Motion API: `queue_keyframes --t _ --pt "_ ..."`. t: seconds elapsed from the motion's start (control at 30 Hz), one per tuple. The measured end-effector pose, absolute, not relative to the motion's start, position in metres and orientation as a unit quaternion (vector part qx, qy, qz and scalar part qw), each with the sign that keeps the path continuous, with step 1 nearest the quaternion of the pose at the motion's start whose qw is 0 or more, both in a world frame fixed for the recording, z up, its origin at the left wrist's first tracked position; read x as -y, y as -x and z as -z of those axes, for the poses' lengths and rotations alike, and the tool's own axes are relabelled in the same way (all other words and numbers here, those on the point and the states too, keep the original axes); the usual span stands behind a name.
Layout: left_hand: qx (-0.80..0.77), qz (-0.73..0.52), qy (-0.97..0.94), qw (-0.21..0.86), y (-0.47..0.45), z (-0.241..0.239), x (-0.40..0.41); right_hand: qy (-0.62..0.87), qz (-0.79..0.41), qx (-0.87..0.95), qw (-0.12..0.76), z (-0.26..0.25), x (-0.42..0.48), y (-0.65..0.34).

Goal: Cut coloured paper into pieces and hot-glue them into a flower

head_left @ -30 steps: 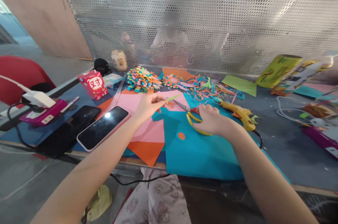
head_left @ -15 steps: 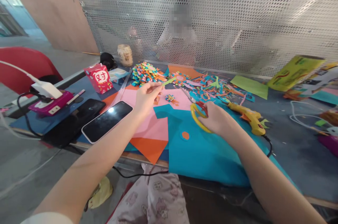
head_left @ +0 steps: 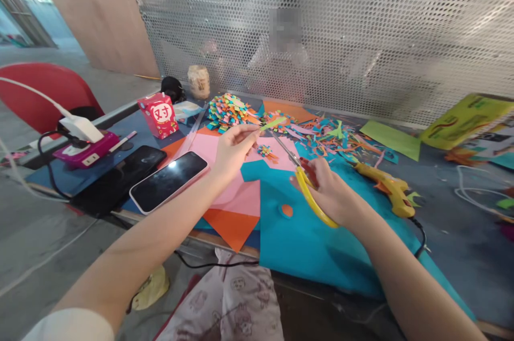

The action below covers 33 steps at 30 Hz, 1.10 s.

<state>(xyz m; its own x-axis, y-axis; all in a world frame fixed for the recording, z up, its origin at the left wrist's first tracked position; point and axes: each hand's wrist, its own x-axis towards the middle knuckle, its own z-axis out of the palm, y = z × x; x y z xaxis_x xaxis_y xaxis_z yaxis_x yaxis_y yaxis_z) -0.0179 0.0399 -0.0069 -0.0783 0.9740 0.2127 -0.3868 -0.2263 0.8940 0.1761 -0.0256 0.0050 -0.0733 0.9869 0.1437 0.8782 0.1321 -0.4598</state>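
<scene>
Between the fingertips of my left hand (head_left: 236,147) is a light green strip (head_left: 273,123), which looks like felt or foam and points right. My right hand (head_left: 327,188) is wrapped around the handles of yellow-handled scissors (head_left: 311,204). The blades point up and left, their tips close to the green strip; whether they touch it I cannot tell. Below them lies a small multicoloured fringed piece (head_left: 267,153) on a pink sheet (head_left: 241,196). A small orange disc with a blue edge (head_left: 286,211) rests on a large blue sheet (head_left: 313,244).
Behind my hands sit a multicoloured fringed ball (head_left: 227,111) and a heap of cut strips (head_left: 333,135). A yellow glue gun (head_left: 387,186) lies right, its cable trailing off the front. Left are a phone (head_left: 168,180), a purple power strip (head_left: 86,151) and a red box (head_left: 158,114). A perforated metal screen (head_left: 361,25) stands behind.
The scissors have swung round, and their blades now reach toward the green strip. My left hand still pinches the strip. The whole view has shifted slightly.
</scene>
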Motion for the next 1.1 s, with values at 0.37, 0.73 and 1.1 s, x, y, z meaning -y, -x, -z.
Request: queue_keyframes --t 0.37,0.73,1.1 --pt "-0.329 -0.597 -0.501 0.533 0.012 0.007 -0.033 0.641 -0.229 0.705 0.199 -0.013 0.026 -0.175" --pt "-0.366 -0.580 -0.493 0.536 0.011 0.004 -0.031 0.641 -0.229 0.707 0.194 -0.011 0.025 -0.175" --pt "-0.378 -0.572 -0.477 0.549 0.011 0.003 -0.029 0.658 -0.239 0.691 0.177 -0.008 0.022 -0.176"
